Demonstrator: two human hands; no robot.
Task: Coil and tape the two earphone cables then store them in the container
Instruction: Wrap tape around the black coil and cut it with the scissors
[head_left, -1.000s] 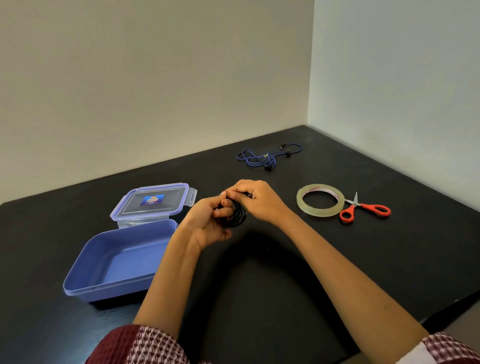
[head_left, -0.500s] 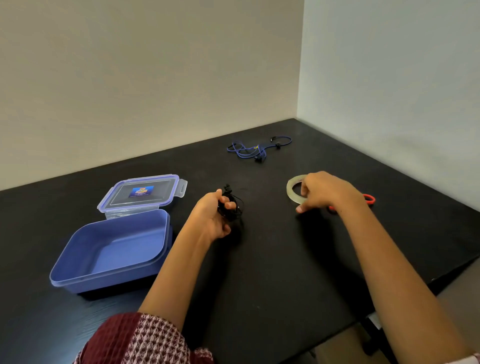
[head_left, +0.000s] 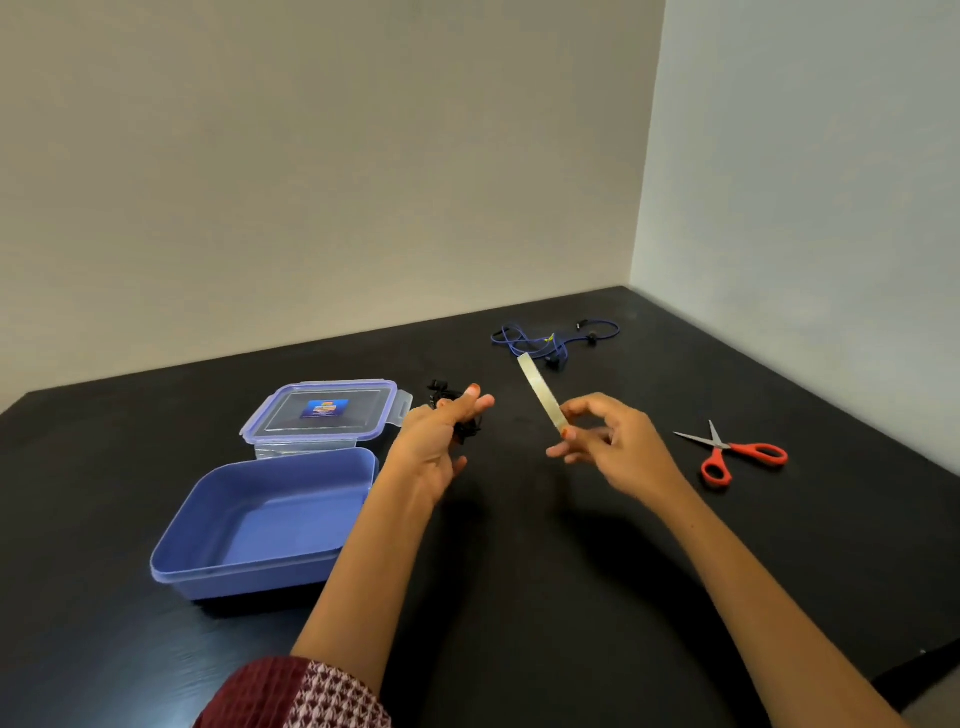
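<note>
The left hand (head_left: 436, 441) held the black earphone cable (head_left: 465, 431), wound into a small bunch. Its fingers were curled round the bunch, and the thumb and one finger poked out. The right hand (head_left: 608, 441) pinched the tape roll (head_left: 540, 397) by its lower edge, up off the table (head_left: 519, 597). The roll was turned so only its thin side showed. The two hands were near each other but not touching.

The step looked like getting a piece of tape for the black bunch. To do it well, the left hand should hold snugly so the loops do not spring open. The loose end of the tape needs finding first, and I could not see it. A short piece should be enough, wrapped round the middle of the bunch. The scissors (head_left: 737, 452) lay to the right, handy for cutting.

The blue earphone cable (head_left: 550, 338) lay loose at the far side of the table, not coiled. The container (head_left: 249, 571) sat open on the left with nothing in it, its lid (head_left: 322, 410) just behind.
</note>
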